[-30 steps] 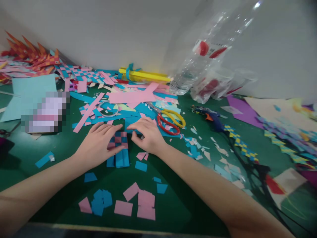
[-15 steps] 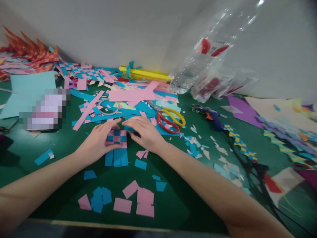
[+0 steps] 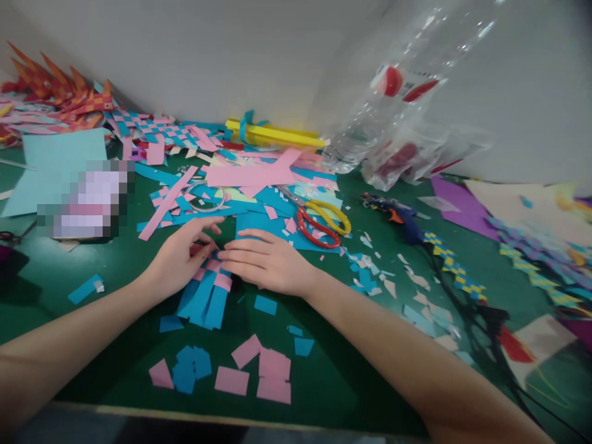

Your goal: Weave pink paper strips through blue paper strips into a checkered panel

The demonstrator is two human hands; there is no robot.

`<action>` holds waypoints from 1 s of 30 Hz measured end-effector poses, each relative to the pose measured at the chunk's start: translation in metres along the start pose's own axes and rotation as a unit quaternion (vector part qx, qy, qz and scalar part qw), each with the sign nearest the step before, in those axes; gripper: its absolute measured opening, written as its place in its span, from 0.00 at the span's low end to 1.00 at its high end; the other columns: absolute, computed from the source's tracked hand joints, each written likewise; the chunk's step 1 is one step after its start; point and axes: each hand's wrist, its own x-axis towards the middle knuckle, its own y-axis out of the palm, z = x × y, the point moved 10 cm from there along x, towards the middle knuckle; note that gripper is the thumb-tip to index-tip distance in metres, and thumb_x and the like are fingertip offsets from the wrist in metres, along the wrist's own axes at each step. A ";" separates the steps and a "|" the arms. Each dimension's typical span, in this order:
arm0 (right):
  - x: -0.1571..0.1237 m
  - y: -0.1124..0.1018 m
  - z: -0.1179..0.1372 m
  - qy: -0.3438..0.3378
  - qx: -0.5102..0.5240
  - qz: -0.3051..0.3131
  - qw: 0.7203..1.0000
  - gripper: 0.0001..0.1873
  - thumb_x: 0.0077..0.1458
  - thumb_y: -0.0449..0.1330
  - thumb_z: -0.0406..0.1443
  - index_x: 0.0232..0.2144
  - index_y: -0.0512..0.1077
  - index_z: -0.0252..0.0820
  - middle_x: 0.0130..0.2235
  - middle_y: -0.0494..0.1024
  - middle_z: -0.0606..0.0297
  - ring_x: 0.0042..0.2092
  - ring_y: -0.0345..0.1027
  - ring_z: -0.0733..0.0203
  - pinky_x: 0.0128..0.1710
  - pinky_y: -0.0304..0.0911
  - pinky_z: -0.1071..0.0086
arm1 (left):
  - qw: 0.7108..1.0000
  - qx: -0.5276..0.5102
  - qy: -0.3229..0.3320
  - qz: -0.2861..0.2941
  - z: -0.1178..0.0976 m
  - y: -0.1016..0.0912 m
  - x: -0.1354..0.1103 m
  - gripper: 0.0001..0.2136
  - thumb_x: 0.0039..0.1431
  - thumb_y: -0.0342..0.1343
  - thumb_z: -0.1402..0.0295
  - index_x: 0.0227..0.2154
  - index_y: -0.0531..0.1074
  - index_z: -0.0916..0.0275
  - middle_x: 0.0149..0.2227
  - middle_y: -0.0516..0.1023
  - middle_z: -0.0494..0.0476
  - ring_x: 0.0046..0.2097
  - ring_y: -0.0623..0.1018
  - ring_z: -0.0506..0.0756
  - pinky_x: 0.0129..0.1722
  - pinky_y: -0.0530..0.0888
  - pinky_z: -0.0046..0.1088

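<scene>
A small woven piece of blue and pink paper strips (image 3: pixel 203 302) lies tilted between my hands, its loose blue ends fanned toward me. My left hand (image 3: pixel 173 259) is closed on its upper left side, with the thumb against the weave and the forefinger raised. My right hand (image 3: pixel 271 262) reaches across from the other side. Its fingers are stretched out, tips over the top of the weave and close to the left thumb; its own thumb is hidden. Most of the checkered part is covered by fingers. Just beyond my right hand lie scissors (image 3: pixel 324 225) with red and yellow handles.
Pink and blue cut pieces (image 3: pixel 274 376) lie near the table's front edge. A tape roll (image 3: pixel 205 196) sits among paper strips behind my hands. Farther right are a clear plastic bottle (image 3: pixel 370 117), a glue gun (image 3: pixel 402 225) with its cord, and paper scraps. A blurred-out object (image 3: pixel 87 203) is at left.
The woven piece has turned and shifted toward me and left, its strips fanning out. My right hand has flattened, its fingers moving over the weave. My left fingers have curled in.
</scene>
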 end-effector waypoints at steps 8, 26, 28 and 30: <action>-0.002 -0.003 0.000 0.014 0.055 -0.020 0.998 0.13 0.65 0.51 0.29 0.46 0.74 0.38 0.48 0.81 0.59 0.52 0.75 0.61 0.59 0.67 0.58 | 0.999 -0.029 -0.006 -0.014 0.001 -0.005 0.000 0.17 0.60 0.53 0.65 0.52 0.67 0.62 0.48 0.75 0.61 0.44 0.79 0.57 0.42 0.78 0.37; -0.064 0.029 -0.092 0.558 0.451 -0.252 0.649 0.12 0.43 0.70 0.45 0.24 0.76 0.44 0.27 0.82 0.67 0.29 0.78 0.59 0.31 0.77 0.65 | 0.948 -0.276 -0.076 -0.138 0.026 -0.023 0.001 0.16 0.49 0.65 0.56 0.38 0.75 0.61 0.38 0.80 0.56 0.43 0.80 0.62 0.43 0.80 0.41; -0.065 0.031 -0.093 0.563 0.457 -0.247 0.643 0.13 0.43 0.70 0.46 0.25 0.76 0.43 0.28 0.82 0.66 0.31 0.78 0.59 0.33 0.77 0.65 | 0.953 -0.253 -0.081 -0.146 0.026 -0.023 0.000 0.18 0.48 0.67 0.59 0.40 0.75 0.61 0.38 0.80 0.56 0.41 0.81 0.61 0.41 0.81 0.42; -0.066 0.034 -0.094 0.568 0.462 -0.238 0.638 0.14 0.43 0.70 0.46 0.27 0.76 0.43 0.28 0.82 0.66 0.31 0.79 0.58 0.33 0.77 0.65 | 0.962 -0.227 -0.071 -0.136 0.022 -0.022 0.001 0.19 0.49 0.67 0.61 0.44 0.73 0.60 0.42 0.80 0.57 0.43 0.81 0.62 0.41 0.82 0.43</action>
